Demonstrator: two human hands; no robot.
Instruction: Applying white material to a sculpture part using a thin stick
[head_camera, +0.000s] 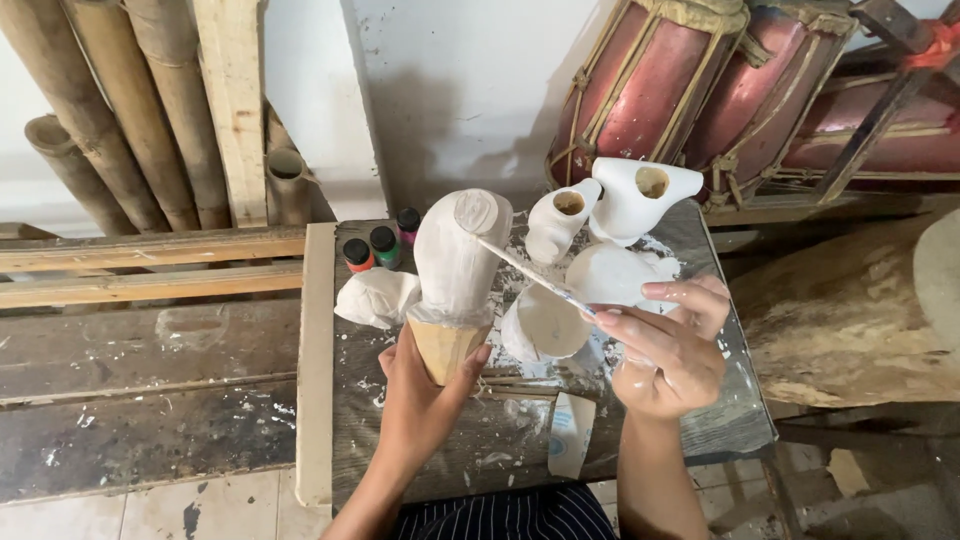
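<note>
My left hand (420, 395) grips the bare wooden base of a carved figure (455, 265) coated white, held upright over the worktable (720, 420). My right hand (665, 345) pinches a thin paintbrush (530, 272) whose tip touches the figure's upper right side. Behind the brush lie several other white-painted carvings (610, 235), two of them with round hollow openings.
Three small paint bottles (380, 245) with red, green and pink caps stand at the table's back left. Bamboo poles (110, 110) lean against the wall at left. Red drums (700, 90) sit at the back right. Wooden planks (150, 270) lie to the left, and a large log (850, 320) to the right.
</note>
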